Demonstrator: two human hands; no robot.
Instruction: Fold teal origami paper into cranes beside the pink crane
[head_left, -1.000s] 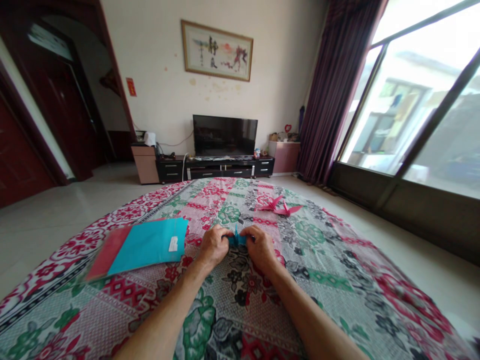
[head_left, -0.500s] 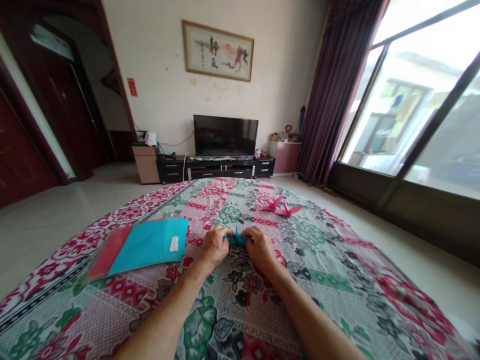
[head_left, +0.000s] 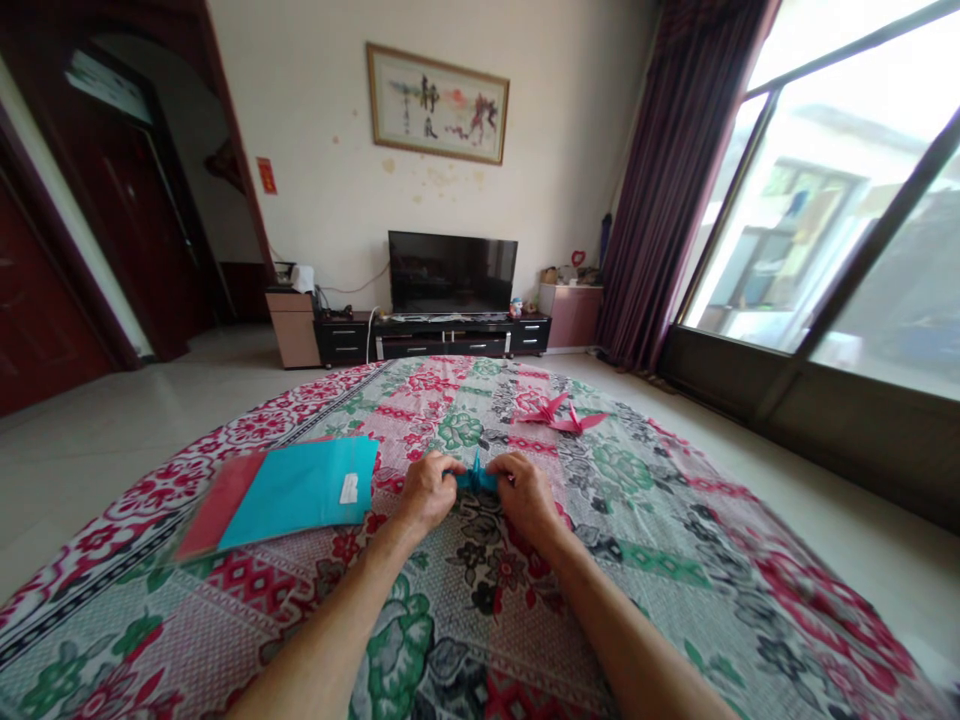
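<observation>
A small folded piece of blue paper (head_left: 477, 479) is held low over the patterned cloth, with a thin point standing up at its middle. My left hand (head_left: 433, 490) pinches its left end between thumb and fingers. On the opposite end, my right hand (head_left: 523, 493) has the same kind of pinch. The fingertips hide both ends of the paper. Two pink folded paper cranes (head_left: 577, 421) lie side by side beyond my right hand. To the left rests a clear packet of blue and red paper sheets (head_left: 300, 492) with a white label.
A round table with a floral cloth (head_left: 630, 560) fills the foreground. Past its far edge stand a low black cabinet (head_left: 420, 345) and a television (head_left: 452, 273). Purple curtains (head_left: 652, 200) and a large window are at the right, dark red doors at the left.
The blue paper's ends are spread slightly wider, and its upright point shows more clearly. My right hand has shifted a little to the right; both hands keep their pinch.
</observation>
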